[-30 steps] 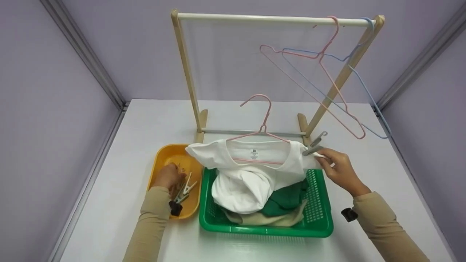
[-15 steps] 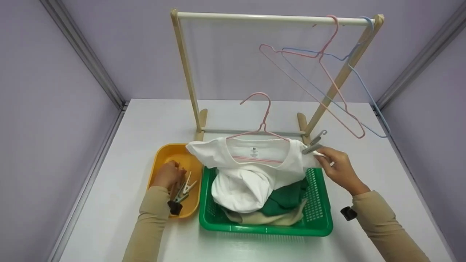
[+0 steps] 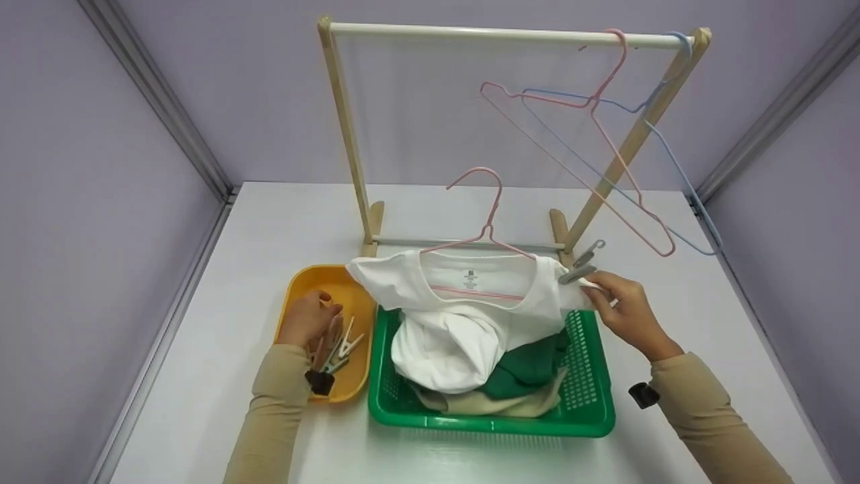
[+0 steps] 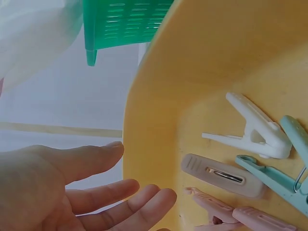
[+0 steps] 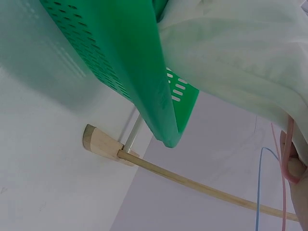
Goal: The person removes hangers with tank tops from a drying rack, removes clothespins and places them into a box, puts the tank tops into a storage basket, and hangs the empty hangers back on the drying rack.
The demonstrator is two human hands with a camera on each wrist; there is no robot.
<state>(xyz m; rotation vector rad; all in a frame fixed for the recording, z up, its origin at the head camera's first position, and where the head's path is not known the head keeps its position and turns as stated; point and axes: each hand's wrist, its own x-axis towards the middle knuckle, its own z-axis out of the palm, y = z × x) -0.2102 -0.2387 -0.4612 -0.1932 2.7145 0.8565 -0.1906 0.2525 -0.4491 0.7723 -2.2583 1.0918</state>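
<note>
My left hand (image 3: 309, 319) hovers over the near-left part of the yellow tray (image 3: 322, 270); in the left wrist view its fingers are loosely spread and hold nothing. In that tray lie several clothespins: a white clothespin (image 4: 272, 139), a green clothespin (image 4: 269, 180), a beige one and pink ones. With my right hand (image 3: 631, 316) I pinch the right sleeve of a white T-shirt (image 3: 447, 349), and in the right wrist view a pink hanger end shows at the fingers. The shirt sits on a pink hanger (image 3: 494, 202). A grey clothespin (image 3: 579, 269) clips its right shoulder.
Under the shirt stands a green basket (image 3: 490, 425) holding green cloth (image 3: 524, 370) and beige cloth (image 3: 504, 405). Behind is a wooden rack (image 3: 346, 128) with a white rod (image 3: 463, 31). A pink hanger (image 3: 621, 161) and a blue hanger (image 3: 678, 168) hang at its right end.
My left hand has shifted slightly away from me within the tray, baring more of the clothespins. The shirt and its hanger have risen a little. My right hand keeps its pinch.
</note>
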